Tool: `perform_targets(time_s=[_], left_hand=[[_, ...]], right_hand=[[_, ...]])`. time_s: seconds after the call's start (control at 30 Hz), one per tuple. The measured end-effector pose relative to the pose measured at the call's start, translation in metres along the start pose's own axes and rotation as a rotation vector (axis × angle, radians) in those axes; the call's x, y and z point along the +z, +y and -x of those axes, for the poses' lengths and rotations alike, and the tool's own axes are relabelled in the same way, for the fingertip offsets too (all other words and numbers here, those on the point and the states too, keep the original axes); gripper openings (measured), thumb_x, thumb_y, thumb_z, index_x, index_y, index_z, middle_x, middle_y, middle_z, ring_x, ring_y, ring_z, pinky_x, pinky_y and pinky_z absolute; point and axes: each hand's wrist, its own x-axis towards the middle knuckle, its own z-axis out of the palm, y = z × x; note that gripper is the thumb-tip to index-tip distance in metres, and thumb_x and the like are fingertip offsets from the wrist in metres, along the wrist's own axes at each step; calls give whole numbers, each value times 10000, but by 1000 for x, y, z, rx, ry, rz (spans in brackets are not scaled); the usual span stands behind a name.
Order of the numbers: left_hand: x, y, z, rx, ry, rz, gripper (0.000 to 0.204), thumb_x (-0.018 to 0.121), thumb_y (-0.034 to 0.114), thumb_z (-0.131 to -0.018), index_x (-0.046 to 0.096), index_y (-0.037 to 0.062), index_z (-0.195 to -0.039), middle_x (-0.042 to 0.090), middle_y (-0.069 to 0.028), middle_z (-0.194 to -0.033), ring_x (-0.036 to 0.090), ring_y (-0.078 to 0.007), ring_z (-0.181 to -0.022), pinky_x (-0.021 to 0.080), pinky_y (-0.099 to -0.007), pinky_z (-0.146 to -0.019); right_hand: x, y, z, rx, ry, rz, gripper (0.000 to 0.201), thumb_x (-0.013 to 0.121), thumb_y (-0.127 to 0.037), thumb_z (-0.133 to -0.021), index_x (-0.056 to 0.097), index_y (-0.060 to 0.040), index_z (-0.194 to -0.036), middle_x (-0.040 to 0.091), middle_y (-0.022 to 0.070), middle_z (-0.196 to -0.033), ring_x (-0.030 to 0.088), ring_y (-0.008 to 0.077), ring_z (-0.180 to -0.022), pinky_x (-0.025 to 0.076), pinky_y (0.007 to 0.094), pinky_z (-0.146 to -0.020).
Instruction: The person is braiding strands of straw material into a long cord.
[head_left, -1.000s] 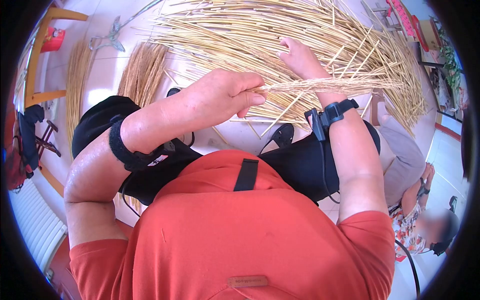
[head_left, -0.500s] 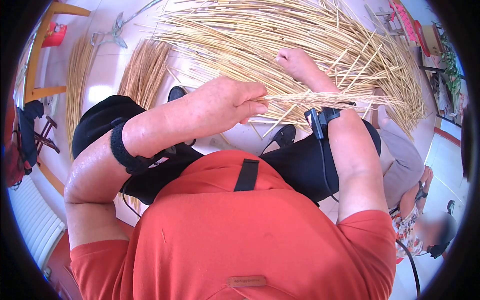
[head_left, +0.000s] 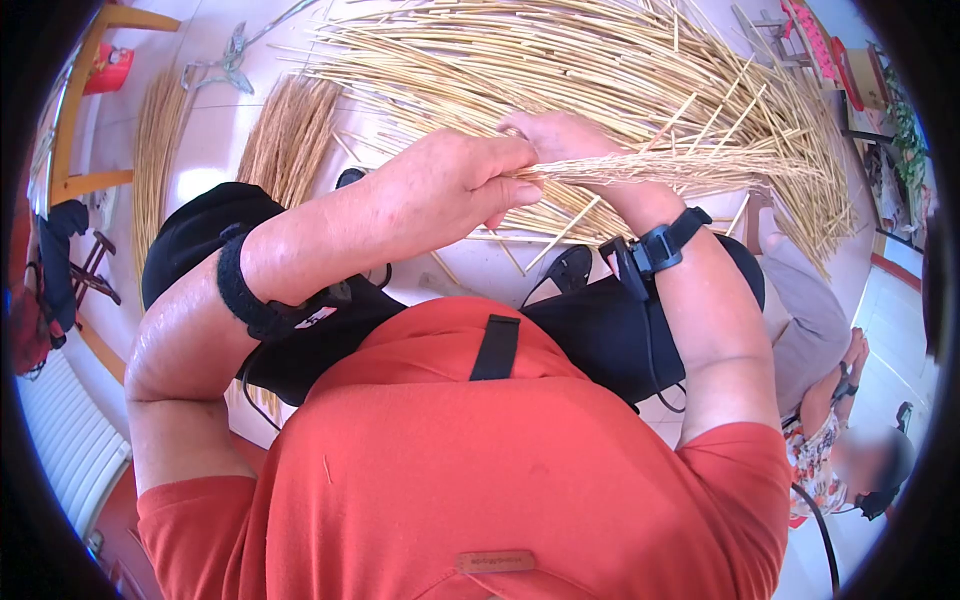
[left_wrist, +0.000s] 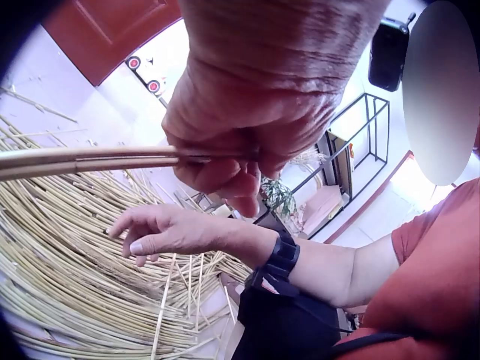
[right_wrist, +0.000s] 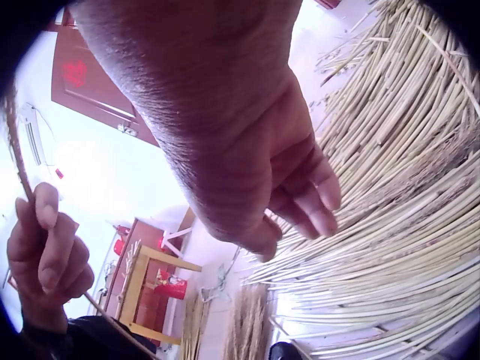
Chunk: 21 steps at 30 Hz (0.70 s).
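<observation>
My left hand [head_left: 445, 185] pinches a thin bunch of sorghum stalks between thumb and fingers. Their pale feathery heads [head_left: 690, 168] reach rightward over my right forearm in the head view. Close up in the left wrist view, the smooth stalks [left_wrist: 90, 161] run out of the grip to the left. My right hand [head_left: 565, 140] hovers just beyond the left fingertips, palm down. With fingers spread and loosely bent, the right hand [right_wrist: 277, 172] holds nothing in its own wrist view. Below it lies a wide heap of loose straw-coloured stalks [head_left: 500, 55].
Two brownish bundles stand to the left, the nearer bundle [head_left: 290, 135] beside my knee. A wooden-framed stool [head_left: 95, 110] with a red bucket [head_left: 110, 72] is farther left. At right sits another person [head_left: 810, 300]. My black shoe [head_left: 565, 270] is by the heap's near edge.
My right hand has moved leftward, closer to the left hand. The left hand dipped slightly and rose again, still holding the stalks.
</observation>
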Motion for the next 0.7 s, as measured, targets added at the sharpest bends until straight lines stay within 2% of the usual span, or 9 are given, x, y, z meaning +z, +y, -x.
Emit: perform_targets(time_s=[0.1, 0.17, 0.2, 0.27, 0.3, 0.4, 0.53, 0.6, 0.7], left_hand=[[4, 3, -6, 52, 54, -5, 169, 513, 150, -909, 588, 8, -961, 571, -46, -647, 555, -141, -630, 449, -280, -612], [4, 10, -9, 35, 53, 43, 183, 511, 148, -910, 592, 11, -1000, 567, -41, -644, 546, -136, -624, 447, -277, -607], [4, 12, -11, 17, 53, 95, 203, 509, 146, -911, 595, 15, -1039, 563, -36, -641, 538, -131, -618, 445, -273, -602], [8, 6, -15, 13, 64, 84, 239, 506, 143, -911, 583, 24, -1103, 557, -31, -638, 526, -122, -612, 440, -267, -593], [10, 5, -17, 7, 78, 76, 286, 503, 141, -912, 571, 34, -1168, 552, -26, -635, 515, -113, -605, 435, -260, -585], [11, 9, -21, -42, 49, 53, 353, 496, 142, -917, 525, 56, -1258, 545, -21, -633, 498, -96, -595, 428, -252, -568], [12, 12, -24, -30, 35, 71, 345, 489, 145, -923, 532, 74, -1259, 541, -4, -633, 484, -79, -585, 416, -229, -549], [13, 12, -26, -62, 71, 118, 273, 485, 152, -929, 582, 69, -1170, 535, 15, -631, 463, -58, -571, 397, -210, -529], [10, 11, -29, -26, 97, 81, 191, 482, 160, -931, 604, 58, -1038, 529, 29, -630, 431, -38, -540, 369, -197, -497]], right_hand=[[-10, -28, 5, -75, -10, -262, 162, 599, -196, -812, 660, -55, -865, 649, 127, -816, 619, 298, -788, 476, 379, -698], [-15, -38, 11, -294, -117, -618, 124, 602, -195, -813, 680, -97, -815, 657, 71, -837, 620, 237, -861, 474, 336, -778], [-15, -41, 13, -294, -115, -618, 124, 602, -195, -813, 680, -97, -815, 657, 71, -837, 620, 237, -861, 474, 336, -778], [-15, -44, 18, -236, -76, -242, 157, 654, -195, -788, 619, -97, -905, 630, 46, -814, 602, 177, -806, 488, 298, -765], [7, -26, 14, -260, -58, -297, 140, 634, -225, -816, 627, -114, -900, 621, 38, -874, 577, 146, -882, 473, 282, -810], [2, -32, 19, -169, -81, -255, 146, 617, -244, -834, 629, -118, -907, 607, 46, -926, 555, 133, -940, 459, 276, -825], [-19, -45, 27, -61, -177, -278, 116, 595, -226, -844, 644, -124, -866, 627, 50, -865, 579, 150, -893, 463, 289, -820], [-9, -36, 25, -111, 62, -213, 177, 554, -200, -834, 704, -194, -740, 679, 20, -822, 632, 185, -814, 488, 295, -757], [-30, -51, 38, 5, 64, -105, 225, 514, -208, -856, 711, -196, -747, 679, 29, -807, 636, 209, -771, 501, 306, -722]])
